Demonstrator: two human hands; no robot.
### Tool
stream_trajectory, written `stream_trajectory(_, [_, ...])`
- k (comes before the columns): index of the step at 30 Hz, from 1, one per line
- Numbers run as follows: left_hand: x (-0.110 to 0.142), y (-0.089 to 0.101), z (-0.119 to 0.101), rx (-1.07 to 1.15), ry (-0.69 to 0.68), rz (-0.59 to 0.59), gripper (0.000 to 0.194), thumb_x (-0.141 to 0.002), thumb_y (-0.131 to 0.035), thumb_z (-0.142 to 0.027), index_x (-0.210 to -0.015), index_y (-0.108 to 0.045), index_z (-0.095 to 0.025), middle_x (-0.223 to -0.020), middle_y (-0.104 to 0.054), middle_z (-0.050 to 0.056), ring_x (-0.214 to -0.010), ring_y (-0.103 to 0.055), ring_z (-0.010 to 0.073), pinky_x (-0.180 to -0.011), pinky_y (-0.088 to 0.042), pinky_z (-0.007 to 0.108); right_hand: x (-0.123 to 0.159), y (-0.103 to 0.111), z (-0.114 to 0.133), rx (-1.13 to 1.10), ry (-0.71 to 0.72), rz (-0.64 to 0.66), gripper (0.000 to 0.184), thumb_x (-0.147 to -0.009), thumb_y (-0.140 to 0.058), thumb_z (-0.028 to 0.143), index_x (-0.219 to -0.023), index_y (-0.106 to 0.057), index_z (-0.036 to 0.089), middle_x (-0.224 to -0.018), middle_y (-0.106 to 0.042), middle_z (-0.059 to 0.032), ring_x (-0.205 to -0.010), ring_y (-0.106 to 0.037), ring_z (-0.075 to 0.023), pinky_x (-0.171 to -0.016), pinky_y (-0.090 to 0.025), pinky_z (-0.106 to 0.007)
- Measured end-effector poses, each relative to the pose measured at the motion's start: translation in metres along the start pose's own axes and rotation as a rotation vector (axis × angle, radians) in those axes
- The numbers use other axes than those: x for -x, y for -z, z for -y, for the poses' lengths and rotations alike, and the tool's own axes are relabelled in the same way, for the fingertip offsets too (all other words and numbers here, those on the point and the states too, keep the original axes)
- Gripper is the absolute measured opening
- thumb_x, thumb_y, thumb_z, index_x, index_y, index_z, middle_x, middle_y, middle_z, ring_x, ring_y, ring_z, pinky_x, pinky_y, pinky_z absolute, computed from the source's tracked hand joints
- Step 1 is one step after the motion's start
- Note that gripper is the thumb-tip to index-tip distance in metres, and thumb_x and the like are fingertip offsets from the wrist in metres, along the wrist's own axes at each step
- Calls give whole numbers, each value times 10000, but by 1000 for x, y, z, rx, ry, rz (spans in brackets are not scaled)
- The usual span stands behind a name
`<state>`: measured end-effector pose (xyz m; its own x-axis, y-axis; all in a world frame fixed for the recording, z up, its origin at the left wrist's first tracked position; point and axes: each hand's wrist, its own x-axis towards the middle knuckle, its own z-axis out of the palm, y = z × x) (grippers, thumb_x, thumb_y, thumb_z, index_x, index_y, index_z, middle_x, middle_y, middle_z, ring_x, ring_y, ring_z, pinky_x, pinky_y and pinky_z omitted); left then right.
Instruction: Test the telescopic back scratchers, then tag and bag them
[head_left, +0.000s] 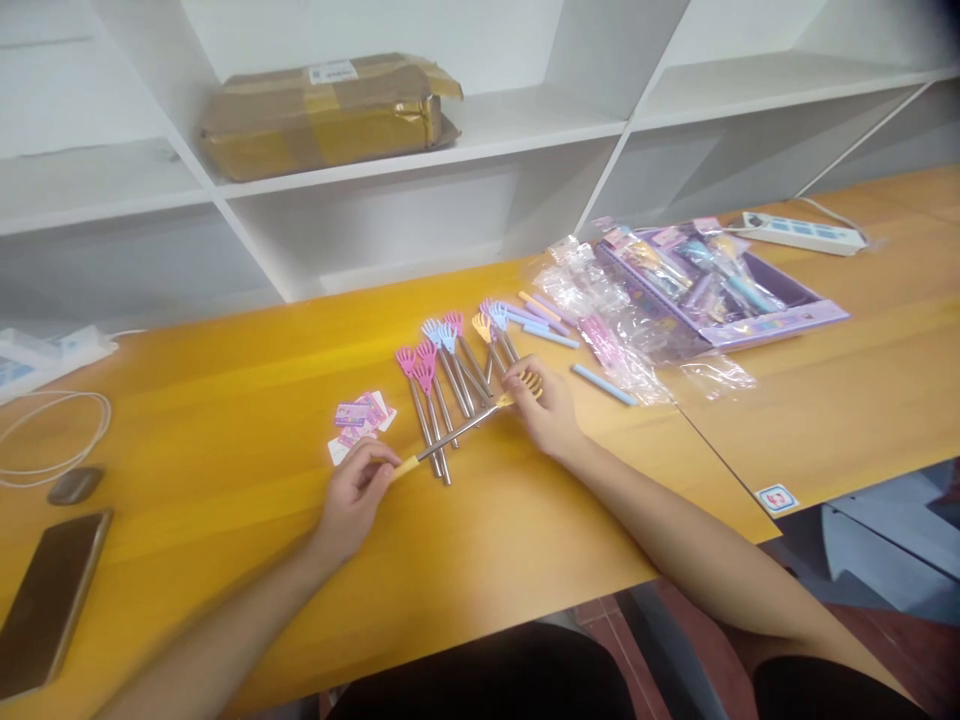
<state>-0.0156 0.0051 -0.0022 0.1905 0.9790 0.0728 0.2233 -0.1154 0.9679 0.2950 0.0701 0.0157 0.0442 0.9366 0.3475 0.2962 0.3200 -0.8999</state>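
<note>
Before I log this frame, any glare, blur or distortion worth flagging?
Head view: glints on the clear plastic bags; pale sheen on the tabletop; left forearm smeared soft; print on the cards too blurred to read; upper-right corner darkened; shelving slants, probably wide-angle stretch; yellow-handled scratcher soft but traceable.

This place is looking like an office doubling as a small packing room. White open shelving, holding a taped cardboard box, is standing behind a wood-topped bench. A white power strip and a dark computer mouse are suggesting office use, while clear plastic wrappers, printed cards and a purple box of bagged goods are suggesting packing.
</note>
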Motion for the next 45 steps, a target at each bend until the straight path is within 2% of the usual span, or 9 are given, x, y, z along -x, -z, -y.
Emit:
stream_trajectory(2, [2, 2, 3, 96, 57, -7, 174, -1042, -570, -345, -994, -681, -220, -1005, -582, 26, -644, -465, 105, -552, -402, 246, -1, 3, 0, 67, 35, 31, 332, -1054, -587, 499, -845, -572, 241, -646, -563, 34, -574, -479, -149, -593, -367, -294])
stream_trajectory(4, [3, 4, 6, 181, 98, -18, 161, -1038, -557, -323, -983, -667, -219, -1008, -568, 15, -585, -416, 80, -515, -350, 249, -3, 6, 0, 116, 47, 72, 354, -1046, -591, 522, -833, -558, 242, -665, -593, 24, -586, -496, -154, -599, -372, -296])
stream_trajectory(10, [3, 5, 10, 228, 125, -25, 141, -1023, -545, -282, -955, -650, -215, -969, -577, -3, -535, -396, 60, -516, -333, 262, -3, 6, -5, 172, 13, 221, 394, -1050, -553, 603, -869, -545, 253, -624, -590, 16, -576, -516, -179, -593, -379, -306])
stream_trajectory(18, [3, 5, 13, 267, 157, -45, 143, -1017, -539, -252, -928, -645, -213, -961, -568, -6, -547, -419, 60, -495, -302, 254, 8, 1, 5, 97, -24, 415, 336, -1058, -568, 574, -964, -520, 255, -692, -634, 20, -498, -496, -153, -546, -374, -304])
stream_trajectory(25, [4, 5, 13, 256, 162, -55, 148, -1006, -538, -249, -913, -644, -208, -937, -571, -6, -547, -418, 68, -491, -309, 250, 13, -5, 10, 141, -40, 451, 268, -1030, -605, 501, -987, -502, 258, -669, -612, 26, -506, -506, -161, -551, -367, -303])
stream_trajectory(31, [4, 5, 12, 231, 139, -53, 161, -1008, -525, -232, -908, -648, -201, -912, -577, -8, -542, -436, 67, -491, -326, 243, 19, -10, 16, 147, -55, 525, 245, -1043, -568, 468, -1010, -443, 260, -611, -544, 68, -475, -489, -155, -537, -347, -297])
stream_trajectory(39, [4, 5, 11, 223, 124, -36, 168, -1013, -514, -208, -910, -646, -199, -899, -580, -13, -524, -456, 57, -497, -339, 239, 27, -18, 16, 128, -1, 537, 254, -1054, -551, 488, -1007, -454, 258, -785, -634, -19, -676, -605, -205, -608, -428, -328])
stream_trajectory(45, [5, 5, 13, 229, 133, -49, 144, -1002, -522, -201, -925, -644, -197, -921, -581, -11, -543, -466, 59, -495, -355, 225, 32, -22, 19, 101, 28, 563, 226, -1062, -550, 448, -1041, -447, 249, -821, -658, -33, -732, -635, -214, -629, -445, -332])
